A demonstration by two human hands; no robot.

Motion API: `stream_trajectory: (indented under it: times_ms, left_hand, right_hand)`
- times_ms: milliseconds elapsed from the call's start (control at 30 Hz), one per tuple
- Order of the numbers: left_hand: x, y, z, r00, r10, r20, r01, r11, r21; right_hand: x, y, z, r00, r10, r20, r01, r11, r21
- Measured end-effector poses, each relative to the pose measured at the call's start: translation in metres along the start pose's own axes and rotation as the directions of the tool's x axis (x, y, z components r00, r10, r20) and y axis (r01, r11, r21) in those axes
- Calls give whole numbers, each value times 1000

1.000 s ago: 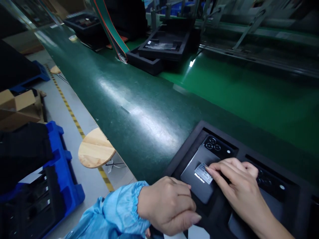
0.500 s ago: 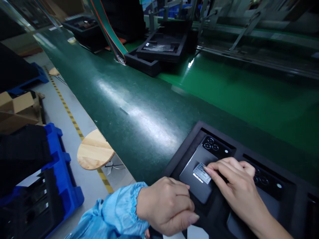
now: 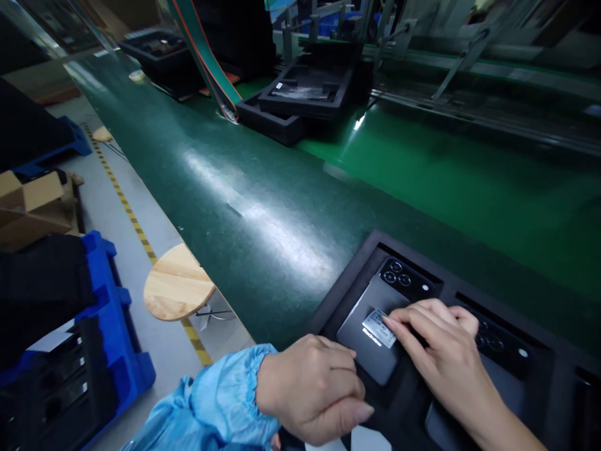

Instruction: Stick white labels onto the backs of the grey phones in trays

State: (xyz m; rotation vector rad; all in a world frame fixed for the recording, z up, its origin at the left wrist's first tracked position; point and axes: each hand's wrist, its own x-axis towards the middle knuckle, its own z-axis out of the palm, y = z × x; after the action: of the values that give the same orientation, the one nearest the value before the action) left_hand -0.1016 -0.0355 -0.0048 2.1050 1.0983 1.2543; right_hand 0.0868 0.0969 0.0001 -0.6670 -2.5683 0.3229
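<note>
A dark grey smartphone lies back up in a black foam tray, its camera cluster toward the far side. On its back is a small silver printed label, just above the white brand lettering. My right hand pinches the label's right edge between thumb and fingertips. Partly under that hand, a second smartphone sits in the neighbouring slot. My left hand, below a blue sleeve, is closed with its fingers curled under at the tray's near left; what they hold is hidden. White paper pieces show just below it.
The tray rests on a long green bench. Black foam trays are stacked farther back, beside a green hanging strap. Left of the bench stand a round wooden stool and a blue pallet. Metal rails run behind.
The view has shifted very slightly. Both hands keep nearly the same pose, and the label is still pinched at the same spot on the smartphone.
</note>
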Motion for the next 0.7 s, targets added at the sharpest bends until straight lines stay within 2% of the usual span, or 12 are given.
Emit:
stream_trajectory:
  times_ms: [567, 700]
  left_hand:
    - [-2, -2, 1, 998, -13, 55, 11, 1000, 29]
    - [-2, -3, 1, 999, -6, 41, 6, 1000, 21]
  right_hand:
    - [-1, 1, 1, 999, -42, -19, 41, 999, -30]
    - [0, 1, 0, 998, -63, -26, 62, 997, -41]
